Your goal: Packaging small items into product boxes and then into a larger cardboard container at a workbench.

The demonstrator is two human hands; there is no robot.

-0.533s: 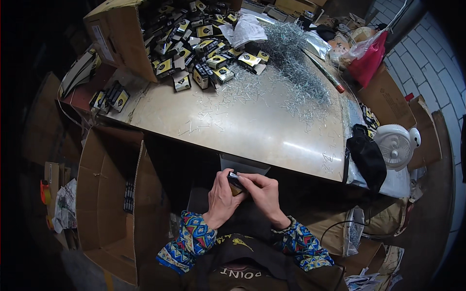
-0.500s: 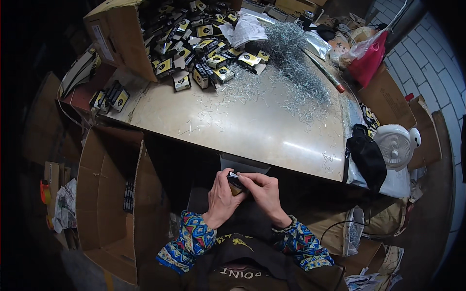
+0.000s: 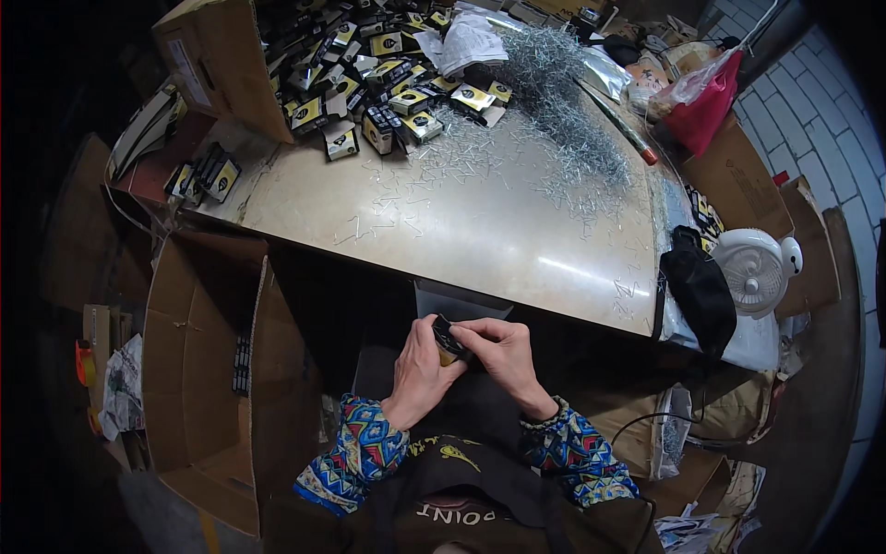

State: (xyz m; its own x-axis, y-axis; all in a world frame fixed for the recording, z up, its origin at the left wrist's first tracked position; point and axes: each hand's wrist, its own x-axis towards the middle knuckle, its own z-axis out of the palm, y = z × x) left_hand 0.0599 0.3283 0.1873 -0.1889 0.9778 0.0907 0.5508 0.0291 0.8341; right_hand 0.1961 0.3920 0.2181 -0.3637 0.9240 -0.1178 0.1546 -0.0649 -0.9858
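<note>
Low in front of the table edge, my left hand point(image 3: 422, 372) is wrapped around a small black and yellow cardboard box point(image 3: 448, 343). Its upper end points away from me and looks dark, with its flap apparently lifted. My right hand point(image 3: 498, 358) pinches at that end with thumb and fingertips, which partly cover it. Whatever lies inside the box is too small to make out. Beyond, on the table point(image 3: 443, 231), small bright metal pins or nails point(image 3: 563, 120) lie in a tangled heap and scattered loose.
Many similar small boxes point(image 3: 388, 69) are piled at the back left, beside a large carton point(image 3: 221, 69). A tall open carton point(image 3: 203, 369) on my left holds a dark stack of boxes. A white fan point(image 3: 752, 272) and a black bag point(image 3: 697, 291) sit at the right.
The box's upper end, pale-labelled and closed-looking before, now looks dark and opened. My right fingers have shifted slightly at that end. The view has tilted a little.
</note>
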